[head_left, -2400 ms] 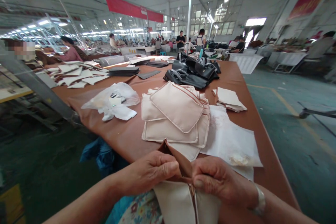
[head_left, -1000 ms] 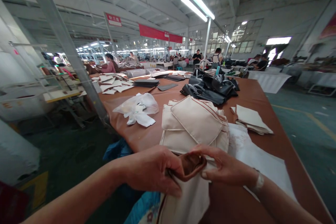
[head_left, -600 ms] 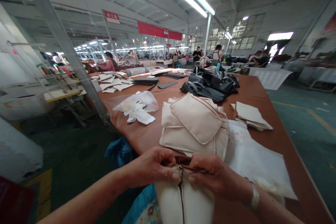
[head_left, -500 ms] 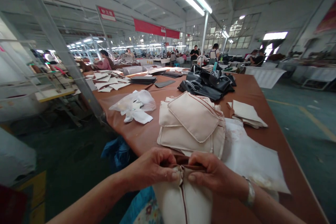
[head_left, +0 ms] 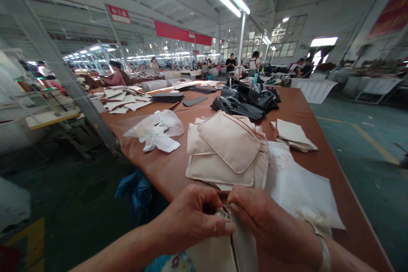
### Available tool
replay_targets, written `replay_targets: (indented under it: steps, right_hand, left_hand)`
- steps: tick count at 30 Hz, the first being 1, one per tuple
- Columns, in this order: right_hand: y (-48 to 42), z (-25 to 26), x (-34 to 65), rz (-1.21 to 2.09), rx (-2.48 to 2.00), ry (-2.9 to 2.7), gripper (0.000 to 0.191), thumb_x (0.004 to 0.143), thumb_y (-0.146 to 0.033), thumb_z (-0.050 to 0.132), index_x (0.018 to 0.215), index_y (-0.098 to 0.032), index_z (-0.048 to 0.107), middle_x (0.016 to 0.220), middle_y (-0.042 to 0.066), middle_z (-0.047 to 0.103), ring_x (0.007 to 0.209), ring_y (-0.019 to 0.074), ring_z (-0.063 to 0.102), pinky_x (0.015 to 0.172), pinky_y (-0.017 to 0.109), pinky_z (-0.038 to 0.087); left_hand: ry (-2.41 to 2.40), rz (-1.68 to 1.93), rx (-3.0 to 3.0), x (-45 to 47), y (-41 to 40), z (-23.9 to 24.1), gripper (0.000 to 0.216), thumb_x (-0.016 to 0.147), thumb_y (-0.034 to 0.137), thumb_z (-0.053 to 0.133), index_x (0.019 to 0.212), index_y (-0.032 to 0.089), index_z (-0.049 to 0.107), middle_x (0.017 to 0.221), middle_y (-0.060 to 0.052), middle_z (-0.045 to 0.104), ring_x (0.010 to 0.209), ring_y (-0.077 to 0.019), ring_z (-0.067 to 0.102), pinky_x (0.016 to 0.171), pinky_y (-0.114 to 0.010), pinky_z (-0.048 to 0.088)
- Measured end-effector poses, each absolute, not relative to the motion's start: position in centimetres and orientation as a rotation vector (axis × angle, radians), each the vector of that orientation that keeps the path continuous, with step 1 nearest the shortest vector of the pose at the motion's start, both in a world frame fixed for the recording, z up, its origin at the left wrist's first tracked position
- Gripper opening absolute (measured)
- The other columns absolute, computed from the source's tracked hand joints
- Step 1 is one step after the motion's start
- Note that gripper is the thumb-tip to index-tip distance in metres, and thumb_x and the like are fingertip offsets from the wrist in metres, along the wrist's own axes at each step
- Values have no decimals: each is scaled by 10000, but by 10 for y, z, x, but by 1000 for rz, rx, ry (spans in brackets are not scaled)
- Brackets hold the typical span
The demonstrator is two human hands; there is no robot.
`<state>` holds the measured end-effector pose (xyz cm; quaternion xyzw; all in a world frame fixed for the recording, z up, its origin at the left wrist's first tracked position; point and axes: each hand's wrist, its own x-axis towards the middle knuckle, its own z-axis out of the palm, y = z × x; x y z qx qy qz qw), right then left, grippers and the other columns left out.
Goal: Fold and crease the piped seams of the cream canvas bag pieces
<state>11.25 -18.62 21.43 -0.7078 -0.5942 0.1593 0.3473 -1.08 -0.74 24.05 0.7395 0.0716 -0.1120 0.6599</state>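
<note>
A long brown bench (head_left: 306,106) runs away from the person into a wide factory hall, where other people stand and sit at far benches under strip lights and red banners.

On the bench, the biggest heap is a stack of cream pouches (head_left: 223,148) with pinkish piping, lying just beyond the hands; the top one sits tilted across the others. To the right of the stack, white sheets (head_left: 302,191) spread toward the bench's right edge, partly tucked under the pouches. Farther back lies a pile of black bags (head_left: 245,100), and to its right a small stack of cream pieces (head_left: 291,134). Left of the pouches is a crumpled clear plastic bag (head_left: 154,125) with white scraps beside it. At the far left of the bench, white cut pieces (head_left: 123,97) are scattered, with flat dark pieces (head_left: 167,97) next to them.

At the near edge of the bench, both hands meet on one cream pouch (head_left: 219,250), which hangs down toward the person's lap, its top edge between the two hands. The left hand (head_left: 194,221) has its fingers curled tight, pinching the pouch's top edge from the left. The right hand (head_left: 267,225), a bangle at its wrist, has its fingers closed on the same edge from the right, thumb pressed next to the left thumb. A dark seam runs down the pouch's middle below the thumbs.
</note>
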Motion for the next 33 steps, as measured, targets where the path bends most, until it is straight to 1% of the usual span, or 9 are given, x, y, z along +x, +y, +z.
replay_targets:
  steps: [4,10,14,18,21,24,27,29,33]
  right_hand:
    - [-189,219,109,466,-1855,-1547,199,993,-320,373,898,-194,496,868,42,606,756,165,532,690,309,394]
    - [-194,222,117,728,-1629,-1279,295,1000,-438,383,912,-191,516,845,0,529,776,135,466,705,260,397]
    - [-201,215,124,795,-1535,-1241,244,938,-431,492,968,-189,495,841,-10,475,744,133,409,653,255,373]
    - [-201,213,124,441,-1658,-1463,33,924,-224,483,922,-191,476,867,10,511,749,136,451,678,271,391]
    - [-198,215,121,151,-1745,-1700,117,948,-138,401,915,-171,509,886,54,548,785,161,507,696,294,429]
    - [-198,217,118,-121,-1770,-1845,157,954,-112,413,1010,-148,554,943,97,610,823,189,561,733,319,487]
    - [-199,218,115,-359,-1738,-1834,180,937,-98,426,1009,-145,584,974,130,658,823,209,602,757,349,526]
    - [-198,219,112,-331,-1746,-1804,197,929,-91,420,991,-140,601,917,128,672,799,212,615,731,342,542]
    - [-195,214,106,7,-1754,-1665,229,914,-73,417,1022,-137,608,888,101,666,842,200,621,750,307,538]
  left_hand:
    - [210,-163,1711,-10,-16,239,342,718,396,756,722,113,564,673,20,495,638,-96,360,549,-231,263]
    - [154,-289,1446,-10,-14,236,312,764,383,733,853,91,671,818,-55,637,691,-115,488,637,-228,352]
    - [234,-279,1522,-10,-14,233,241,725,323,707,806,101,663,743,-40,621,641,-113,470,583,-223,319]
    - [259,-284,1640,-6,-16,234,177,682,267,619,770,115,637,676,-5,552,594,-103,408,532,-222,263]
    - [197,-280,1732,-2,-17,236,186,696,286,596,773,121,630,691,-5,536,613,-110,394,533,-224,258]
    - [185,-276,1785,1,-16,237,193,733,292,561,802,124,625,710,-3,515,636,-113,374,552,-230,264]
    - [193,-274,1803,1,-15,237,187,742,265,521,827,127,615,719,2,499,653,-115,359,567,-234,265]
    - [194,-291,1823,0,-14,238,181,752,263,508,831,130,601,730,4,489,666,-118,361,572,-231,268]
    - [143,-312,1848,0,-16,242,167,719,221,482,810,134,593,759,5,488,703,-125,395,599,-226,302]
